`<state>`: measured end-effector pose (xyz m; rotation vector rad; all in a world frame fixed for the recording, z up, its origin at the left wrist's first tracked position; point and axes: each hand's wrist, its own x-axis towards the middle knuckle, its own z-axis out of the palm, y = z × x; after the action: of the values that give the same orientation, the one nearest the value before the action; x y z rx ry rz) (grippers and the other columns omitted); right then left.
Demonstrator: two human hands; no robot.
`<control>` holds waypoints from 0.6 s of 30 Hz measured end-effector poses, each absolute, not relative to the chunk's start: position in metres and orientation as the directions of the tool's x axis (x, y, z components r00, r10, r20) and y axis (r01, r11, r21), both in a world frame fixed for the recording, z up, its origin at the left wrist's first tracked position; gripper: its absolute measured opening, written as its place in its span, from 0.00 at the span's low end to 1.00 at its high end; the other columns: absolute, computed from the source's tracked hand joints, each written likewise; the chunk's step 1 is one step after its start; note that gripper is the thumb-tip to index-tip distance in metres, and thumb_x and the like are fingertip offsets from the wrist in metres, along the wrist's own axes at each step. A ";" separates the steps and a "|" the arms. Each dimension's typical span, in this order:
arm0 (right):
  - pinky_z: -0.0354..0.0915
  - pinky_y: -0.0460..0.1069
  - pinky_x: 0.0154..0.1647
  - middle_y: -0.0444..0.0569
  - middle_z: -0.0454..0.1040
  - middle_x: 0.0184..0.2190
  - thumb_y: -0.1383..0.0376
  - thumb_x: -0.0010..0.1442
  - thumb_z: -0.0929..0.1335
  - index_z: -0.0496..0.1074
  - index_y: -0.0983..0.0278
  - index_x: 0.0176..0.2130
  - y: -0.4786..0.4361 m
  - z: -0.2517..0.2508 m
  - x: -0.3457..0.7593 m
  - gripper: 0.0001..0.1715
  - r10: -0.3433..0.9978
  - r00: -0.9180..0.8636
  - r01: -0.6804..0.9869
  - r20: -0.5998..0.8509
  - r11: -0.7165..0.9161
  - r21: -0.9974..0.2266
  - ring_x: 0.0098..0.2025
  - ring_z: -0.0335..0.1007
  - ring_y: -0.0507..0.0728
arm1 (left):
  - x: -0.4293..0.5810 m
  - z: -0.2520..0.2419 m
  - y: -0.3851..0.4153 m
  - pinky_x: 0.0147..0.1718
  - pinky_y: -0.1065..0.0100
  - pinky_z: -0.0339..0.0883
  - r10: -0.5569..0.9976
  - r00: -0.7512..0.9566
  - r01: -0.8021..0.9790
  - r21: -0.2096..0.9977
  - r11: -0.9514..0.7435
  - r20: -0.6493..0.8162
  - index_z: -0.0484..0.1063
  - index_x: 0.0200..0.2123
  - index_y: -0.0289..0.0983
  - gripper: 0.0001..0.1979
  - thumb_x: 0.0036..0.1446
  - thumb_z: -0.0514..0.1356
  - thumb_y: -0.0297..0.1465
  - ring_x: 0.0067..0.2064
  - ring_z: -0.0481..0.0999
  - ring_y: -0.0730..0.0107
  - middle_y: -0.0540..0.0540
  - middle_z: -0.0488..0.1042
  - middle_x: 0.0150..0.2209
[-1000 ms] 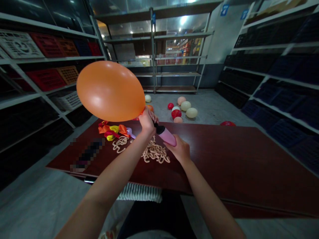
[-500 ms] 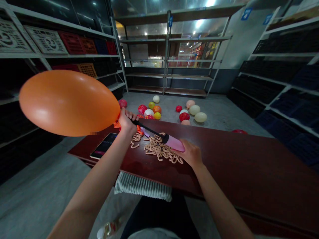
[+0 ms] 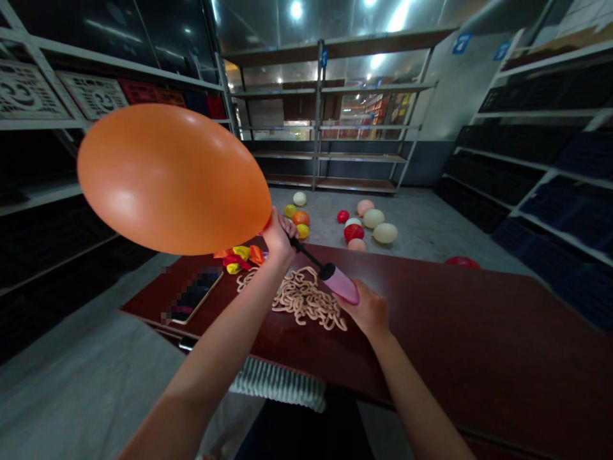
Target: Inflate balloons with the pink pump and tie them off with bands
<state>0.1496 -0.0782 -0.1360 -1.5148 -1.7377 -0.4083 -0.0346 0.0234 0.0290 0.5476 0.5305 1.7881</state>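
Red-brown table [image 3: 454,338] w/ phone [image 3: 194,295], flat balloons [image 3: 237,257], tan twist balloons [image 3: 301,300].

I'm counting one orange balloon [image 3: 172,179] in the left hand [image 3: 279,239], and one pink hand pump [image 3: 341,285] in the right hand [image 3: 366,313]! Just left of the grip there's one phone [image 3: 194,295], below it one heap of tan modelling balloons [image 3: 299,300], and beyond it eleven round balloons [image 3: 373,218] on the floor.

Left hand [image 3: 280,239] raised in a tight fist, right hand [image 3: 366,311] lower, further right, loosely curled.
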 end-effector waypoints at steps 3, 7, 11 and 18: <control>0.61 0.49 0.29 0.50 0.81 0.31 0.45 0.61 0.67 0.75 0.64 0.43 -0.077 -0.135 0.149 0.26 0.694 0.084 0.939 0.715 0.184 -0.289 0.29 0.77 0.58 | 0.004 0.015 0.020 0.11 0.73 0.46 0.974 -0.189 -0.743 0.630 -0.224 0.124 0.50 0.16 0.38 0.30 0.66 0.57 0.41 0.11 0.50 0.80 0.57 0.48 0.11; 0.59 0.49 0.28 0.50 0.80 0.29 0.44 0.61 0.67 0.74 0.64 0.41 -0.076 -0.135 0.149 0.26 0.711 0.166 0.933 0.683 0.112 -0.343 0.29 0.77 0.59 | 0.042 -0.006 0.015 0.10 0.73 0.45 0.985 -0.134 -0.722 0.670 -0.170 0.106 0.50 0.16 0.39 0.28 0.68 0.55 0.36 0.10 0.50 0.78 0.56 0.49 0.11; 0.57 0.49 0.27 0.49 0.80 0.29 0.44 0.60 0.66 0.73 0.63 0.41 -0.074 -0.135 0.152 0.26 0.746 0.212 0.926 0.631 0.053 -0.374 0.28 0.76 0.59 | 0.056 -0.013 0.016 0.10 0.73 0.45 0.985 -0.155 -0.693 0.702 -0.166 0.079 0.49 0.15 0.39 0.28 0.69 0.51 0.33 0.09 0.50 0.78 0.56 0.47 0.10; 0.67 0.52 0.37 0.53 0.81 0.43 0.47 0.61 0.68 0.68 0.63 0.55 -0.076 -0.129 0.151 0.31 0.737 0.159 0.915 0.656 0.139 -0.378 0.40 0.78 0.62 | 0.042 -0.010 0.011 0.11 0.72 0.47 0.989 -0.135 -0.711 0.688 -0.144 0.068 0.51 0.15 0.39 0.27 0.67 0.52 0.34 0.10 0.52 0.77 0.56 0.49 0.10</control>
<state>0.1512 -0.0759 -0.1289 -1.6344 -1.6153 -0.2796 0.0416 0.0106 -0.0100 0.6204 0.6004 1.6397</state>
